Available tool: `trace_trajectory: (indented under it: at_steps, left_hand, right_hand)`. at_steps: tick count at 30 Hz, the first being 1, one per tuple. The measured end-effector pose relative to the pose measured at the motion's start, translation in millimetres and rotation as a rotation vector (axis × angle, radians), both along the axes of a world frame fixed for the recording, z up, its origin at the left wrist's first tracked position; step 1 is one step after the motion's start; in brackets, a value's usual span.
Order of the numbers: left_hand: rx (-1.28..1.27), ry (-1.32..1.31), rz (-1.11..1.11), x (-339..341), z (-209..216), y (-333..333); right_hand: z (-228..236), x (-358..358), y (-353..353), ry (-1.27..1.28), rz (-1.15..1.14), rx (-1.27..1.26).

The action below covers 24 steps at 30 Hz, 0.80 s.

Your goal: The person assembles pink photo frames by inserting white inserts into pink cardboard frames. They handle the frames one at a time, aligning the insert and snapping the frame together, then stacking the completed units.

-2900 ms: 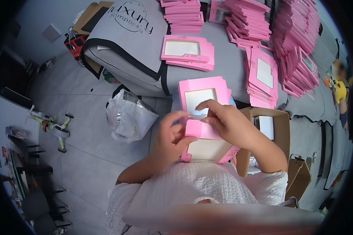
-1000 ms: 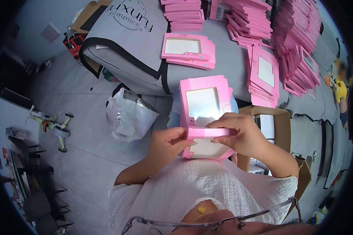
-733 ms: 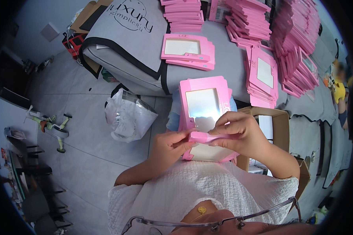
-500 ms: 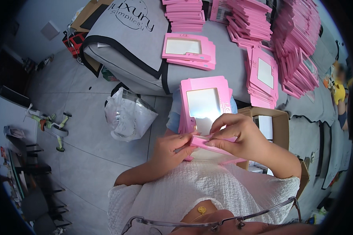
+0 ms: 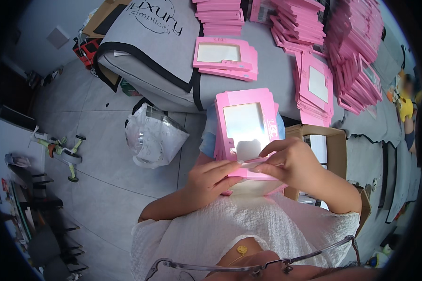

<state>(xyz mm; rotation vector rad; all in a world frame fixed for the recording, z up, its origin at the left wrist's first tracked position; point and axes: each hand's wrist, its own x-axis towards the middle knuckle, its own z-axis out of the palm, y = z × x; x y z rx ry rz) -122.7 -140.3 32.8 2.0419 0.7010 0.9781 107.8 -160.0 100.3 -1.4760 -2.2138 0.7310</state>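
Close to my body I hold a pink cardboard window box point(image 5: 251, 187), tilted so that its narrow edge faces up. My left hand point(image 5: 208, 181) grips the left end of that edge, fingers on the far side and thumb nearer me. My right hand point(image 5: 290, 161) pinches the edge further right between thumb and bent fingers. What lies under the fingertips is partly hidden. Just beyond the hands, a stack of flat pink window boxes point(image 5: 225, 110) rests on my lap, its top window reflecting light.
On the grey sofa point(image 5: 267, 70) lie several piles of pink boxes point(image 5: 354, 35), with a small pile point(image 5: 222, 65) nearer. An open brown carton point(image 5: 335, 150) stands at my right. A clear plastic bag point(image 5: 157, 138) and a small green tricycle point(image 5: 63, 150) are on the tiled floor at left.
The held box's upper edge has turned and lies more level. My right fingers have shifted slightly along it, and my left fingers reach a little further right.
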Motion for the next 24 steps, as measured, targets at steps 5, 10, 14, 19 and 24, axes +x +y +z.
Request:
trace_trajectory:
  at_steps: [5,10,14,19,24]
  left_hand:
    - [-0.065,-0.061,0.045,-3.8,-10.6,4.5]
    - [-0.048,-0.014,0.0,0.2,-4.1,9.4]
    - [0.092,-0.019,-0.058,4.1,-9.5,15.8]
    - [-0.097,0.08,0.004,5.7,-0.1,18.7]
    - [-0.468,-0.419,0.278,2.7,-7.1,85.8]
  right_hand:
    - [-8.8,47.5,-11.5,0.177,-0.196,-0.219]
    - [-15.7,61.3,-28.8,0.408,-0.288,-0.295]
    - [-34.2,52.5,-28.9,0.657,-0.398,-0.282]
    - [-43.3,57.4,-27.4,0.69,-0.463,-0.368]
    - [-67.0,73.6,-14.9,0.8,-0.648,-0.088]
